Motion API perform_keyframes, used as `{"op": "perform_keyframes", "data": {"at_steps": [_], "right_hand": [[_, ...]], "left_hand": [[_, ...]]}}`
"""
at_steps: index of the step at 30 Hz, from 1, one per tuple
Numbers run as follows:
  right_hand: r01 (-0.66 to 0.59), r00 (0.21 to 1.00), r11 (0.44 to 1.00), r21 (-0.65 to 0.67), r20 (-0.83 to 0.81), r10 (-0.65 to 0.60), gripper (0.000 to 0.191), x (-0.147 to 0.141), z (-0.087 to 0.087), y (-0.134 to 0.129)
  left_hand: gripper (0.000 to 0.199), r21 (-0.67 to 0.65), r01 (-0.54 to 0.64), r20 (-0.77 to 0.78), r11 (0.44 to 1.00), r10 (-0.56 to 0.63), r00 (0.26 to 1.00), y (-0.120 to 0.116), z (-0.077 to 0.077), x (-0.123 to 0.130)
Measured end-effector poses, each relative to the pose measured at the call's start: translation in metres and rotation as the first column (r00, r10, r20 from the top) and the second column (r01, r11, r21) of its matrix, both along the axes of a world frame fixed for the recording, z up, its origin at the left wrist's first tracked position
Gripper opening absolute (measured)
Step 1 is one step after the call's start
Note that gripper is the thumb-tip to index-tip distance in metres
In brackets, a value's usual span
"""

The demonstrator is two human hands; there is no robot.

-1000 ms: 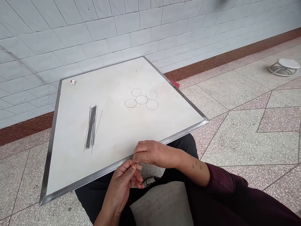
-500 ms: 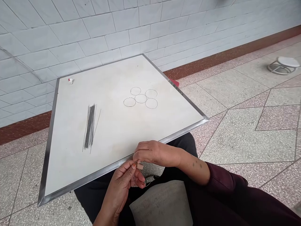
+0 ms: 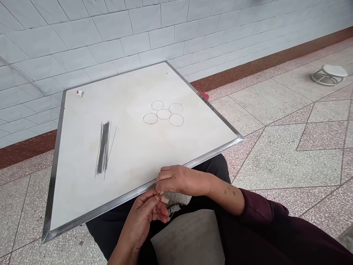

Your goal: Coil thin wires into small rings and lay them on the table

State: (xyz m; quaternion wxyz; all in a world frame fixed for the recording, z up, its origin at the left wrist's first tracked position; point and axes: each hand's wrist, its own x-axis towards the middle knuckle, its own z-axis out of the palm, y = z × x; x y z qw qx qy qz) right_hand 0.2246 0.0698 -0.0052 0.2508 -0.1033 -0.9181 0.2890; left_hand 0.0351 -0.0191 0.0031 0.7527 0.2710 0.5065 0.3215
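Bright, diffuse light spreads evenly, leaving only soft shadows on the pale bench [image 3: 129, 147] and a sheen along its rim [image 3: 237, 139]. Hands [image 3: 180, 180] [image 3: 139, 213] look fairly sharp; the stool [image 3: 334, 71] looks smeared, and wall [image 3: 74, 33] tiles stretch toward the upper left.

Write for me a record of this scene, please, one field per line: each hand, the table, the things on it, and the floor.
Left hand: pinching a small tan block; a thin curved wire hangs nearby
Right hand: fingers bent against the left; grip hidden
Table: white top, metal edging
On table: bundle of straight grey wires; five thin dark rings, four around one; small white-and-red object
Floor: round white-topped stool
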Motion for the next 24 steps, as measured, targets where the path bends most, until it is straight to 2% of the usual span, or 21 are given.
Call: {"op": "perform_keyframes", "data": {"at_steps": [4,6,8,10,14,18,24], "right_hand": [[0.036,0.999,0.997,-0.065,-0.016,-0.037,0.012,-0.0007,-0.0010,-0.0010],[0.071,0.996,0.977,-0.200,-0.032,-0.079,0.013,-0.0005,-0.0010,-0.0024],[0.101,0.992,0.932,-0.349,-0.035,-0.120,0.021,0.0001,-0.0009,-0.0038],[0.125,0.987,0.894,-0.431,-0.036,-0.155,0.022,0.0006,-0.0007,-0.0048],[0.128,0.982,0.900,-0.417,-0.074,-0.174,0.012,-0.0001,0.0000,-0.0053],[0.091,0.980,0.914,-0.395,-0.128,-0.152,0.016,-0.0006,0.0008,-0.0058],[0.066,0.988,0.929,-0.364,-0.108,-0.112,0.019,0.0012,0.0009,-0.0078]], "left_hand": [[0.028,-0.046,-0.041,0.048,0.998,0.043,0.998,0.0005,-0.0001,0.0003],[0.024,-0.057,-0.103,0.096,0.993,0.108,0.990,0.0005,0.0003,0.0011],[0.021,-0.046,-0.169,0.147,0.985,0.174,0.974,0.0003,0.0004,0.0023],[0.020,-0.028,-0.198,0.181,0.980,0.200,0.963,0.0001,-0.0002,0.0039],[0.021,0.018,-0.188,0.222,0.982,0.180,0.958,-0.0008,-0.0027,0.0068],[0.023,0.048,-0.200,0.259,0.979,0.181,0.949,-0.0020,-0.0045,0.0077],[0.025,0.014,-0.169,0.293,0.985,0.158,0.943,-0.0030,-0.0038,0.0078]]}}
